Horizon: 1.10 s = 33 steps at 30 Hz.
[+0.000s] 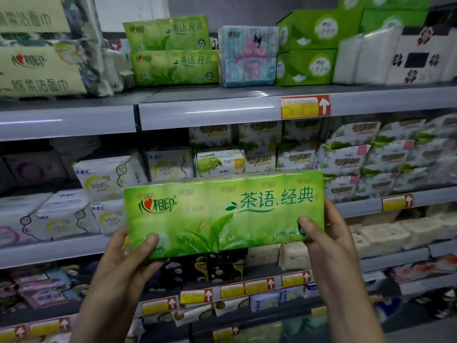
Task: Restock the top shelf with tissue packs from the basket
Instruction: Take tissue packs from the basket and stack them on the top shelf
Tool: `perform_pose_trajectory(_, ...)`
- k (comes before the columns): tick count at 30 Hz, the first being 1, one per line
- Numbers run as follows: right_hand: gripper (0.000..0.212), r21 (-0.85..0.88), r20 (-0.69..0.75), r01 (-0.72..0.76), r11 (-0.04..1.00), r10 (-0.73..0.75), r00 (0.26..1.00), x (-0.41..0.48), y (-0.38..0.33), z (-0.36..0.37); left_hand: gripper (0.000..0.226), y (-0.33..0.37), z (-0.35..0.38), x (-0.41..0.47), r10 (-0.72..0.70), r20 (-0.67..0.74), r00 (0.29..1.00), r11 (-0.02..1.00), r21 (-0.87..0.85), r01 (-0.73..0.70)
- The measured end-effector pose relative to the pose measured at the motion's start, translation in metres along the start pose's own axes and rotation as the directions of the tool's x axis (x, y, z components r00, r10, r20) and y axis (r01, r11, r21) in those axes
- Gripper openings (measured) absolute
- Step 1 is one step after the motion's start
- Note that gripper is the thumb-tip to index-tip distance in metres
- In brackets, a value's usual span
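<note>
Your left hand (128, 253) and right hand (324, 233) pinching the green tissue pack (222, 214) by its ends, thumbs in front, below the top shelf (210, 112), two matching packs (173, 55) stacked there

the left hand (128, 253) and right hand (326, 233) grip the two ends of a green tissue pack (222, 214), thumbs on its printed front, held level between them. above the hands, two matching green packs (173, 55) lie stacked on the top shelf (210, 112), just beside a pale blue pack (248, 55).
</note>
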State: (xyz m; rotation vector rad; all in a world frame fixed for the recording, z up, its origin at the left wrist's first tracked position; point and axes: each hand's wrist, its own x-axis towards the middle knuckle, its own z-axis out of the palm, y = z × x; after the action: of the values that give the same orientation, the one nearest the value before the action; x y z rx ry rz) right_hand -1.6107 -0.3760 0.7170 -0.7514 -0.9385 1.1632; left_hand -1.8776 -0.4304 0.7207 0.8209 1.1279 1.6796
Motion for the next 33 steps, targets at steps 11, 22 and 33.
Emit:
perform_pose_trajectory(11, 0.089, 0.012, 0.022, -0.009, 1.0, 0.009, 1.0, 0.012, -0.006, -0.005, 0.03, 0.008, 0.009, 0.005, 0.007, 0.014, 1.0, 1.0, 0.011, -0.007)
perform_pose_trajectory(22, 0.079, 0.092, 0.076, 0.048, 0.995, -0.055, 0.996, 0.028, -0.014, 0.041, 0.118, 0.052, -0.006, 0.018, 0.122, -0.015, 0.992, 0.992, -0.016, -0.122)
perform_pose_trajectory(33, 0.068, 0.159, 0.13, 0.274, 0.948, -0.296, 0.946, 0.079, -0.076, 0.093, 0.098, 0.123, 0.022, 0.057, 0.394, 0.058, 0.917, 0.918, -0.085, -0.388)
